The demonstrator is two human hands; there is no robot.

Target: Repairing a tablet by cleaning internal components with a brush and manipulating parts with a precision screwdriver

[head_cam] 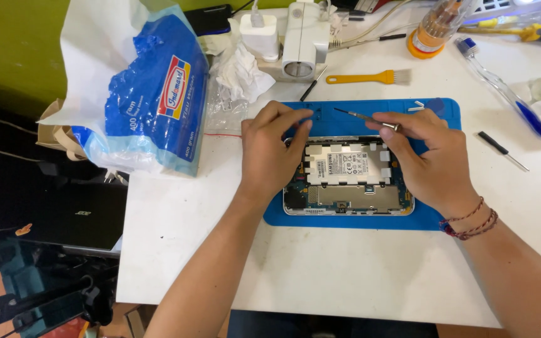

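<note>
An opened tablet with its back cover off lies on a blue work mat, showing a silver battery and circuit boards. My left hand rests on the tablet's left upper corner, fingertips pinched together at its top edge. My right hand sits over the right side and holds thin metal tweezers, whose tip points left above the tablet's top edge. A red cord bracelet is on my right wrist.
A blue plastic bag and crumpled tissue lie at the left back. A yellow-handled brush, white charger, screwdriver-bit jar, toothbrush and small black screwdriver surround the mat. A laptop sits below the table's left edge.
</note>
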